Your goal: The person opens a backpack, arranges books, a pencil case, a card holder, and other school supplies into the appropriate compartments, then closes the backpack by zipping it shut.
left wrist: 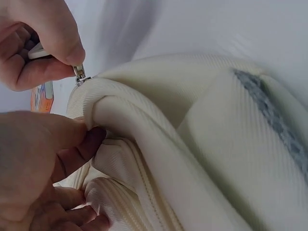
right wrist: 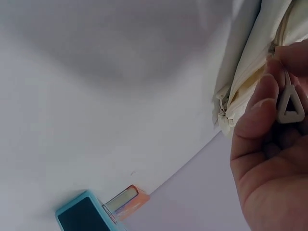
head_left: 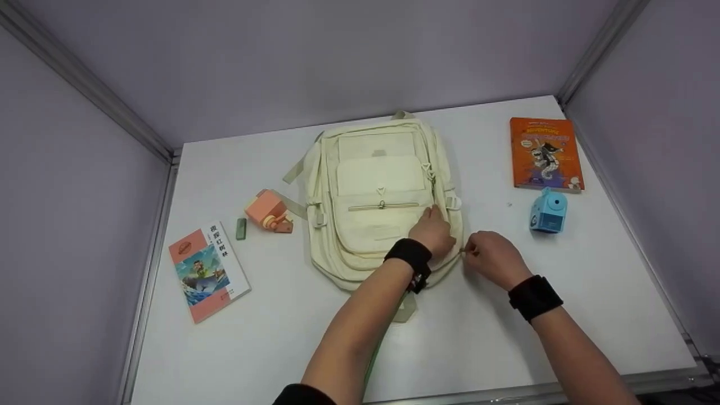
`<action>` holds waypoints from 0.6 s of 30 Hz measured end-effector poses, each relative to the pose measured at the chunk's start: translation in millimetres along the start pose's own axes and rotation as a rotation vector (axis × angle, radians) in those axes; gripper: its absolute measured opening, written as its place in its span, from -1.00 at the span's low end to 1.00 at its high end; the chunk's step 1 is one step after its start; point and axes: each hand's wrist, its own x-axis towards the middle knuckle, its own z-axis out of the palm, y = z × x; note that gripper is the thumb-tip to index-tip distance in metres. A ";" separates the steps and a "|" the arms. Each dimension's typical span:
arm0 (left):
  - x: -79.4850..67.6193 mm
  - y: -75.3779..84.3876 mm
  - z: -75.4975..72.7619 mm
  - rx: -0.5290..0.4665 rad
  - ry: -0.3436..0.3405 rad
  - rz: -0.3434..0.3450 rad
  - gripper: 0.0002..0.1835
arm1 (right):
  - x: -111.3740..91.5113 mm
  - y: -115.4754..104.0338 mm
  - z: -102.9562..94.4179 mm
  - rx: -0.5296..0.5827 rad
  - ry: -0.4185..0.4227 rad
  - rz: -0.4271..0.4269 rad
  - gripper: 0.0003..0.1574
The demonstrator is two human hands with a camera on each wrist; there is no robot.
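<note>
A cream backpack (head_left: 377,174) lies flat on the white table, its front pockets facing up. My left hand (head_left: 433,233) is at its lower right side; in the left wrist view that hand (left wrist: 43,163) pinches the fabric edge beside the zip. Just to the right, my right hand (head_left: 495,259) pinches a metal zip slider's pull (left wrist: 78,71) between thumb and forefinger at the bag's side seam. A pale triangular tab (right wrist: 291,107) hangs from the pull against the right hand's fingers in the right wrist view.
An orange book (head_left: 545,152) and a blue pencil sharpener (head_left: 548,212) stand at the right. Left of the bag are an orange pencil sharpener (head_left: 265,208), a small green block (head_left: 241,229) and a pink-and-white book (head_left: 209,270). Pale wall panels (head_left: 360,56) enclose the table (head_left: 270,343).
</note>
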 end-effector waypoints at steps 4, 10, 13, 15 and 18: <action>-15.6 -3.6 2.2 0.025 0.060 0.086 -0.40 | -0.7 1.3 5.5 0.026 0.015 0.074 -0.89; -58.6 -18.5 23.9 0.152 0.126 0.209 -0.36 | -4.1 0.2 12.5 0.052 0.029 0.099 -0.87; -72.4 -25.7 37.5 0.171 0.172 0.206 -0.41 | -8.8 1.6 15.3 0.044 0.061 0.079 -0.86; -77.2 -29.0 43.9 0.162 0.206 0.186 -0.46 | -11.4 1.8 16.7 0.039 0.087 0.073 -0.84; -79.0 -30.8 49.9 0.148 0.253 0.156 -0.52 | -13.0 -0.2 18.6 0.041 0.111 0.082 -0.82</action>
